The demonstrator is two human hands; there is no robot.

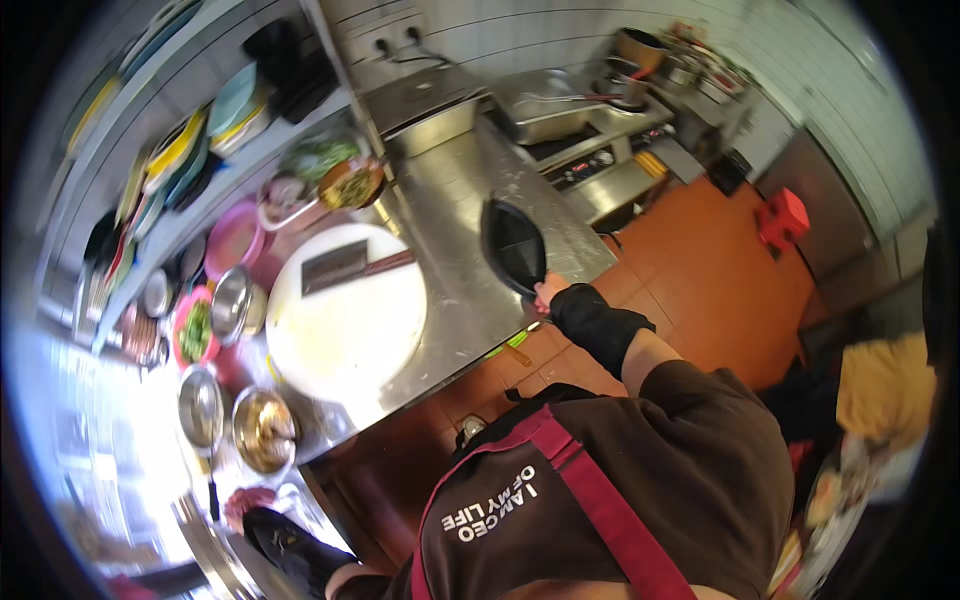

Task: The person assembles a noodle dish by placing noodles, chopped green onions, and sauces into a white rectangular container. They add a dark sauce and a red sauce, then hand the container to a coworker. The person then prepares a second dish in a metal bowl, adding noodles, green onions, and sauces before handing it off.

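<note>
My right hand (550, 292), its forearm in a black sleeve, grips the near rim of a black oval dish (512, 243). The dish rests on the steel counter (450, 190) close to its front edge. My left hand (250, 502), also black-sleeved, is low at the left beside a curved steel rim (205, 540) and a thin dark handle (212, 490). Blur and glare hide whether it grips anything. My dark shirt and red-strapped apron fill the bottom of the view.
A round white cutting board (345, 320) carries a cleaver (335, 266). Metal bowls (264, 430), a pink bowl (235, 240) and bowls of greens (195, 330) crowd the counter's left. Shelves of plates (180, 150) lie beyond. A cooking range (560, 115), orange floor tiles and a red stool (783, 218) are to the right.
</note>
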